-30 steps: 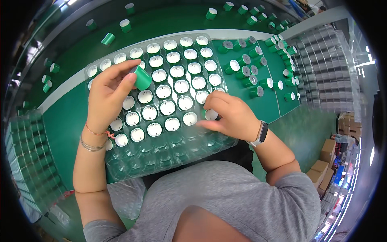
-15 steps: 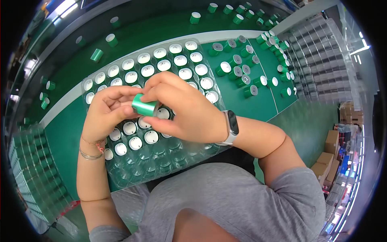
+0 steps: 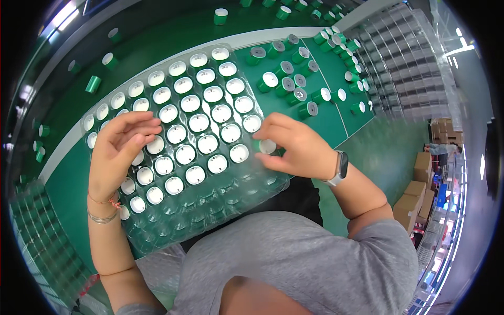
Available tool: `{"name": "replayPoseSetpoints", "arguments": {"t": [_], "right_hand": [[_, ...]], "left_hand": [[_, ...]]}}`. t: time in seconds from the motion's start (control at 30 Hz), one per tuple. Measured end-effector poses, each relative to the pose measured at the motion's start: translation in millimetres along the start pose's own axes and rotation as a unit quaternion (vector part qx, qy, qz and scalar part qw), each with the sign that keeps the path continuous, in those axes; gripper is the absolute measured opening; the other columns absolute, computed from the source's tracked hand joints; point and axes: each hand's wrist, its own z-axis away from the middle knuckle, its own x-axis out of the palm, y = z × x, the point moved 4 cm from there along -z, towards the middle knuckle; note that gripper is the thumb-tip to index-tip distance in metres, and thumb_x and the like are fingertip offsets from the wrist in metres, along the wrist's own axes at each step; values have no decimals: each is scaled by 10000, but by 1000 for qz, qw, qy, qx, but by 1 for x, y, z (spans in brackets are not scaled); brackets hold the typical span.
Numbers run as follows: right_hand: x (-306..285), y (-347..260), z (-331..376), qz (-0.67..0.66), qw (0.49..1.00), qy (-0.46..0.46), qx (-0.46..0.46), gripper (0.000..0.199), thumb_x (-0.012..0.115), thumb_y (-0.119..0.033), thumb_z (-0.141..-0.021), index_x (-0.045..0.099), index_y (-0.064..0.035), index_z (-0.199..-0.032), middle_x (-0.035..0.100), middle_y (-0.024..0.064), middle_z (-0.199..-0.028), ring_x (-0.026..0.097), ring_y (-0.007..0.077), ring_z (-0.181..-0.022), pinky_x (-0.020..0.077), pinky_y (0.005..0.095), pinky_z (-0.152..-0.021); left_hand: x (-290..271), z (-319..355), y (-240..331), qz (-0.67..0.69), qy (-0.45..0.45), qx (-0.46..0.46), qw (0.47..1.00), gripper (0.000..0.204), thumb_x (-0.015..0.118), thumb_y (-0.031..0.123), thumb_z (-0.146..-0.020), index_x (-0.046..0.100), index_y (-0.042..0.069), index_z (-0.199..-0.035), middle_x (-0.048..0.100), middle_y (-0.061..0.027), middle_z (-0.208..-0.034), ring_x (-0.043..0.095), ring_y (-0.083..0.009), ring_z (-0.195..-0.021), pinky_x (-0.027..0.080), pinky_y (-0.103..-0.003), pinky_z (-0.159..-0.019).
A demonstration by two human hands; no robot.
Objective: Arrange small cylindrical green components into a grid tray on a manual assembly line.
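A clear plastic tray point(image 3: 205, 202) with round pockets lies across the bench in front of me. Rows of green cylinders with white round tops point(image 3: 198, 123) fill most of it; the pockets nearest my body hold none. My right hand point(image 3: 294, 144) pinches a green cylinder with a white top point(image 3: 266, 146) between thumb and fingers, at the tray's right edge, upright and slightly blurred. Over the tray's left side hovers my left hand point(image 3: 119, 144), fingers loosely curved and apart, with nothing in it. It covers some of the cylinders there.
Loose green cylinders point(image 3: 286, 86), some with grey tops, stand on the green bench point(image 3: 331, 123) at the right. More stand along the far belt point(image 3: 157, 39), one lying over point(image 3: 93, 84). Stacked clear trays rise at the right point(image 3: 404, 58) and left point(image 3: 47, 226).
My hands have parted. The green cylinder, held between both before, is now in my right hand alone, which moved right to the tray's edge. The view has shifted slightly.
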Motion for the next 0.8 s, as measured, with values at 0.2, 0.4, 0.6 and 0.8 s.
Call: {"name": "replayPoseSetpoints", "arguments": {"t": [0.2, 0.4, 0.6, 0.8], "right_hand": [[-6, -2, -4, 43, 999, 10, -3, 341, 789, -137, -736, 634, -41, -1024, 584, 72, -970, 599, 210, -742, 505, 314, -617], [-60, 17, -48, 111, 983, 142, -30, 231, 749, -117, -767, 650, -49, -964, 615, 47, -850, 586, 147, -694, 454, 275, -570], [-141, 178, -147, 273, 940, 155, 137, 609, 685, -266, -825, 481, -9, -1338, 531, 227, -1274, 611, 274, -1041, 508, 370, -884], [-118, 272, -220, 269, 948, 128, 113, 990, 729, -420, -825, 129, -59, -1525, 409, 296, -1420, 547, 383, -1190, 449, 420, -998]], "left_hand": [[1, -2, -2, 6, 1, 7, 1000, 407, 628, 207, -925, 546, -44, -1235, 628, -154, -1154, 630, -242, -1079, 500, -352, -955], [-4, 2, -5, 20, 13, 9, 1000, 374, 621, 158, -924, 536, -37, -1232, 625, -144, -1153, 626, -236, -1086, 501, -347, -956], [-7, 0, 2, 51, 37, 24, 998, 285, 590, 23, -912, 567, -62, -1183, 636, -125, -1099, 637, -203, -1044, 518, -318, -908], [-12, 6, -3, 84, 61, 18, 994, 255, 608, 11, -910, 584, -48, -1157, 650, -116, -1087, 643, -187, -1029, 515, -307, -928]]}}
